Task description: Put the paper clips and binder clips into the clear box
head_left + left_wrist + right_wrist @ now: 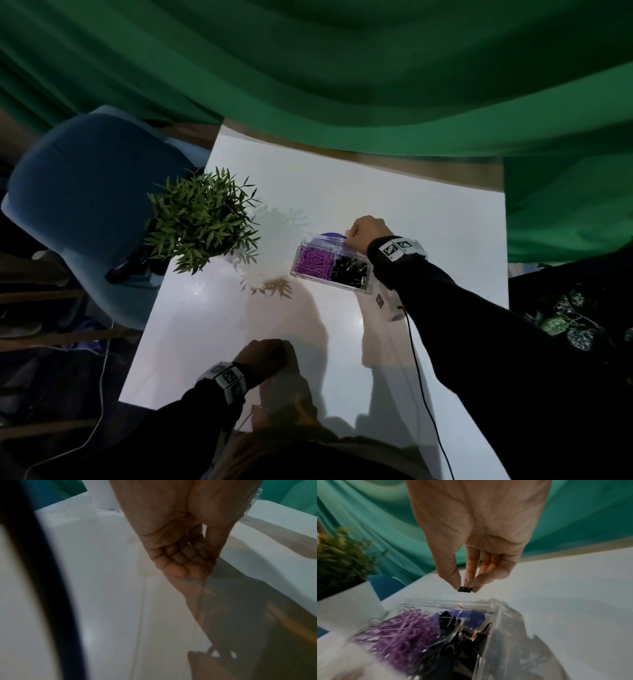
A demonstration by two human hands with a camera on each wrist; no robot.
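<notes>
Resting low at the near edge of the white table, the left hand sits with its fingers curled loosely into the palm, holding nothing, its fingertips down at the tabletop. A dark sleeve and a marked wristband run back from it toward the person. A thin black cable trails along the table on the right.

Further out, right of centre, sits the clear box, open on top and split into two compartments. The left compartment is packed with purple paper clips; the right one is full of black binder clips, silver handles sticking up every which way.

Just beyond the box's far edge, the right hand hangs over the table, thumb and fingertips pinching one small black binder clip by its body, handles pointing up between the fingers. The clip is clear of the box, a little above and past its far wall. Something flat and purple peeks out behind the box; what it is can't be made out.

Off to the left stands a leafy green plant in a white pot. Beyond the table's left edge is a blue chair, and green cloth hangs across the far side.
</notes>
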